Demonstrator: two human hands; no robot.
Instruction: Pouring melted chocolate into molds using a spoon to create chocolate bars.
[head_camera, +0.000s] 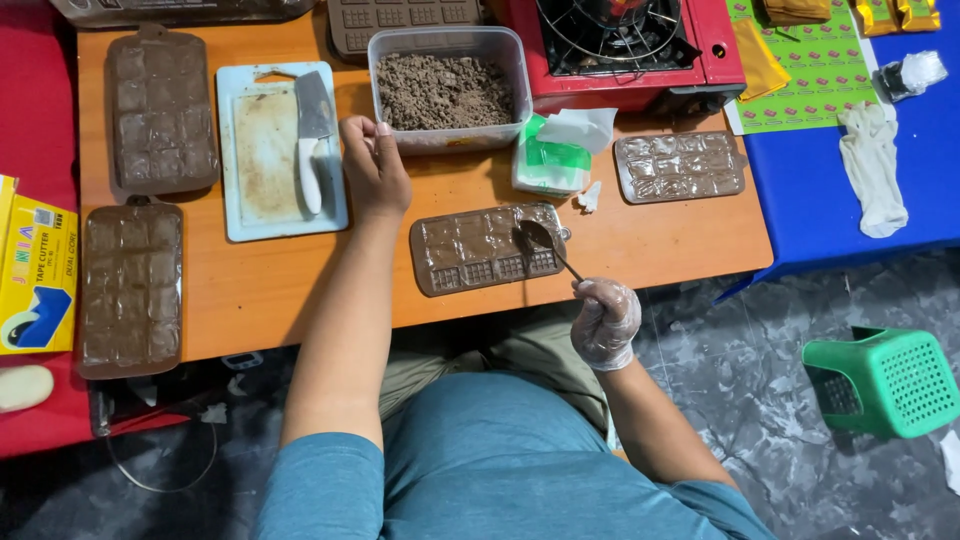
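My right hand (605, 320), in a thin clear glove, holds a metal spoon (545, 240) whose chocolate-coated bowl rests over a brown bar mould (470, 250) partly filled with chocolate. My bare left hand (373, 165) reaches forward and touches the near left corner of a clear plastic tub (450, 45) holding brown crumbs. The mould lies on the orange wooden table (270, 290), near its front edge.
Two filled moulds (160, 110) (130, 285) lie at the left, another (680, 165) at the right. A white cutting board (265, 160) carries a cleaver (312, 135). A tissue pack (552, 155), red gas stove (625, 45), white glove (872, 165), yellow box (35, 265) and green basket (885, 380) surround.
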